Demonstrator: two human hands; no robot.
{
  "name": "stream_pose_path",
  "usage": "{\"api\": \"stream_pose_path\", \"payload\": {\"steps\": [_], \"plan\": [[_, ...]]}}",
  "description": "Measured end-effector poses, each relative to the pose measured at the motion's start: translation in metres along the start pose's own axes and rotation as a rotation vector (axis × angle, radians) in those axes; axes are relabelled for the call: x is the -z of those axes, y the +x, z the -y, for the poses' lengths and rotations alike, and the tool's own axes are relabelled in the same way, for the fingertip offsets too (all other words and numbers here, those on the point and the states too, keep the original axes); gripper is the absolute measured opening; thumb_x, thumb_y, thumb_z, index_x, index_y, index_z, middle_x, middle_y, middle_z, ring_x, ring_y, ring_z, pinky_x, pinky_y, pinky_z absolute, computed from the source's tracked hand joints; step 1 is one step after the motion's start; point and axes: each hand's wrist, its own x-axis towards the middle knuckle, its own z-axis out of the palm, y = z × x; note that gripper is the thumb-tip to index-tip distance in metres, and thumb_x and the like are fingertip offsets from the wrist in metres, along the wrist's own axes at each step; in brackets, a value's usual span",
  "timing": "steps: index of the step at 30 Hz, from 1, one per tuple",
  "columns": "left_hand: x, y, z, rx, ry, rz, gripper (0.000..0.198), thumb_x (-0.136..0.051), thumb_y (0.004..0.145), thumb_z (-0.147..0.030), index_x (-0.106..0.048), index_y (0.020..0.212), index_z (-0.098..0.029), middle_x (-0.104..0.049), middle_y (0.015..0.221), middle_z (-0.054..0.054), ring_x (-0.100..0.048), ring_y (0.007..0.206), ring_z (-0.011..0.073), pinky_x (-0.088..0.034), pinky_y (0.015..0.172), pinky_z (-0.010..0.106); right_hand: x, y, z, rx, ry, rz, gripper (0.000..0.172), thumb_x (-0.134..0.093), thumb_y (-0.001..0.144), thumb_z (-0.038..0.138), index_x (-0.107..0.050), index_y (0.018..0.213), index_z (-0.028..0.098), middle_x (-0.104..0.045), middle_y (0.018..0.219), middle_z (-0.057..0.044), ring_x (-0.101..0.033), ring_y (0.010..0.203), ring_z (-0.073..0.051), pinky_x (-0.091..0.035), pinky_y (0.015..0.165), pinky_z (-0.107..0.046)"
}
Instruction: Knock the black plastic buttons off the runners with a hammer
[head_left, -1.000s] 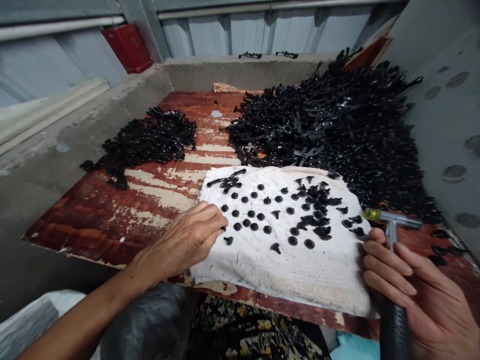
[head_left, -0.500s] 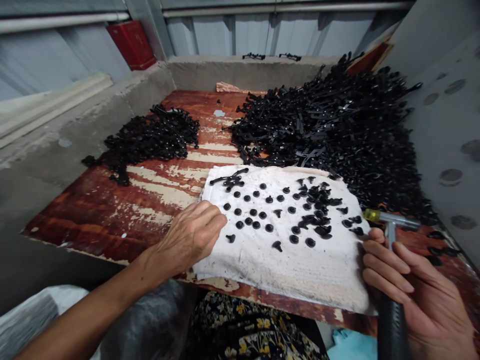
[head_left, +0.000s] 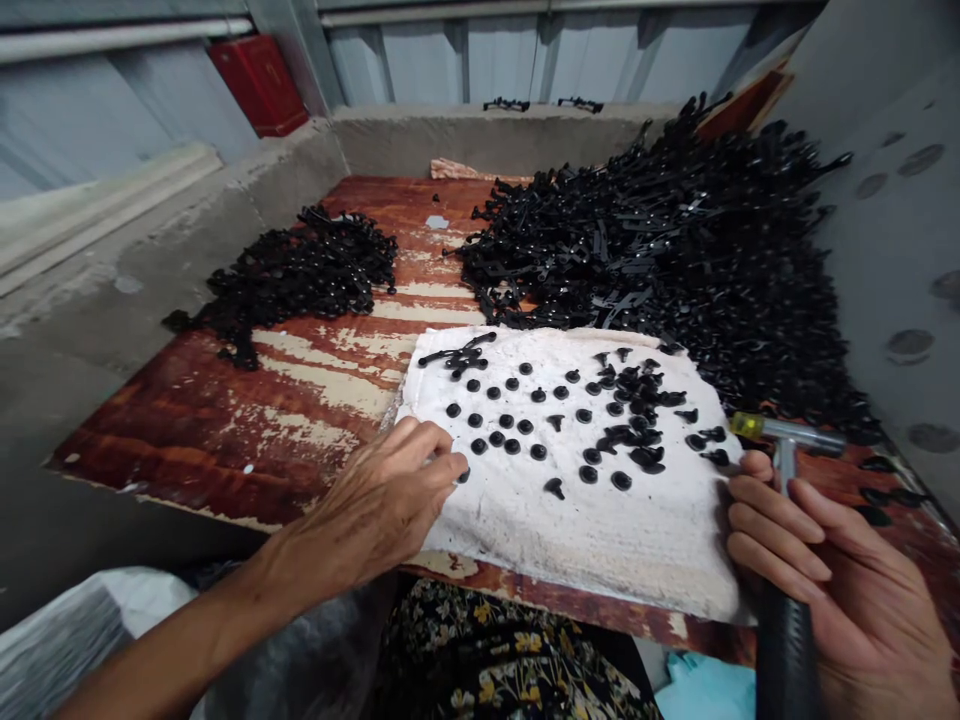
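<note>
Your left hand has slid toward the left edge of the folded white towel (head_left: 600,540), and its fingertips (head_left: 454,462) now sit on a small black plastic stud (head_left: 464,477), nearly hiding it, so you can't tell whether they've pinched it or its long axis. That stud lies just past your left hand and across the towel from your right hand (head_left: 840,570), making the left clearly nearer. Your hands are well apart, with the towel between them. Your right hand is wrapped around the black grip of a small yellow-tipped hammer (head_left: 784,620), just beside the towel's right edge. More studs are scattered to the right of your left hand, while black plastic heaps (head_left: 660,250) lie beyond the towel on a peeling, red-stained wooden board (head_left: 225,440).
</note>
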Motion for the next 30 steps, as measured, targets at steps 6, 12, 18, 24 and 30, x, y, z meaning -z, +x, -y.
{"api": "stream_pose_path", "payload": {"steps": [6, 12, 18, 24, 30], "plan": [[-0.007, 0.012, -0.013, -0.086, 0.096, -0.04, 0.024, -0.048, 0.082, -0.001, -0.065, 0.082, -0.018, -0.063, 0.088, 0.007, -0.051, 0.081, 0.0209, -0.042, 0.064, 0.031, -0.002, -0.001, 0.0, 0.02, -0.017, 0.022, 0.03, -0.072, 0.063, 0.003, -0.059, 0.088, 0.013, -0.044, 0.054, 0.009, -0.043, 0.032, -0.003, -0.037, 0.027, -0.007], [0.002, 0.019, -0.001, -0.08, 0.047, -0.14, 0.018, -0.049, 0.089, -0.01, -0.066, 0.093, -0.015, -0.064, 0.092, 0.009, -0.052, 0.084, 0.0203, -0.044, 0.07, 0.032, -0.003, -0.002, 0.001, 0.016, -0.039, 0.038, 0.029, -0.072, 0.065, 0.004, -0.06, 0.089, 0.013, -0.043, 0.054, 0.009, -0.041, 0.032, -0.002, -0.037, 0.028, -0.007], [0.012, 0.054, 0.065, 0.134, 0.0, -0.191, 0.022, -0.045, 0.093, -0.021, -0.065, 0.097, -0.015, -0.064, 0.095, 0.008, -0.056, 0.093, 0.0225, -0.046, 0.085, 0.038, 0.001, 0.0, 0.001, -0.027, 0.043, -0.006, 0.03, -0.072, 0.065, 0.002, -0.06, 0.089, 0.014, -0.046, 0.053, 0.009, -0.046, 0.031, -0.004, -0.038, 0.027, -0.008], [0.005, 0.089, 0.075, 0.164, 0.033, -0.023, 0.021, -0.046, 0.088, -0.025, -0.062, 0.099, -0.017, -0.064, 0.097, 0.009, -0.055, 0.095, 0.0243, -0.045, 0.086, 0.038, 0.0, 0.0, 0.0, -0.047, 0.11, -0.061, 0.03, -0.075, 0.064, 0.004, -0.062, 0.089, 0.014, -0.046, 0.051, 0.009, -0.047, 0.029, -0.005, -0.038, 0.025, -0.008], [0.0, 0.111, 0.073, 0.312, -0.192, 0.058, 0.011, -0.05, 0.077, -0.015, -0.059, 0.083, -0.02, -0.057, 0.068, -0.001, -0.053, 0.065, 0.0164, -0.04, 0.063, 0.029, -0.007, 0.0, -0.003, -0.044, 0.108, -0.123, 0.032, -0.076, 0.058, 0.004, -0.062, 0.085, 0.015, -0.043, 0.049, 0.01, -0.042, 0.027, -0.003, -0.034, 0.022, -0.007]]}}
